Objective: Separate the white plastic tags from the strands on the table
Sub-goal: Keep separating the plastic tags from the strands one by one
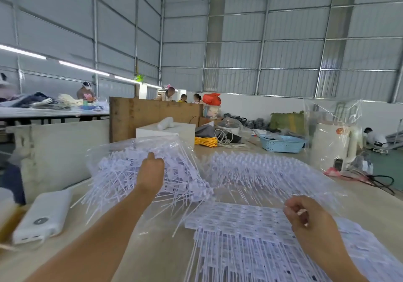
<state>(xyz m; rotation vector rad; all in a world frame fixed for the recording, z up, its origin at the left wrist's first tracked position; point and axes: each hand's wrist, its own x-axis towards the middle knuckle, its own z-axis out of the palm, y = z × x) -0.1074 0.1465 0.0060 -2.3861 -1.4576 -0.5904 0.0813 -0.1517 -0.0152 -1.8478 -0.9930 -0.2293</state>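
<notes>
Head view: your left hand (150, 173) reaches, fingers curled, over the loose pile of separated tags (139, 170); I cannot tell what it holds. Your right hand (303, 216) pinches a strand above the joined sheet (235, 222) on the bench (157, 249). Much remains, judging by that sheet.

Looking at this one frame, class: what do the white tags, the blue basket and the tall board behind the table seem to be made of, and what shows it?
White tags: likely thin moulded plastic, matte, joined in flat sheets with slim stems.
Blue basket: probably plastic, with an even colour and a perforated wall.
Board: looks like unfinished plywood or similar wood, brown with grain and dark marks.
</notes>
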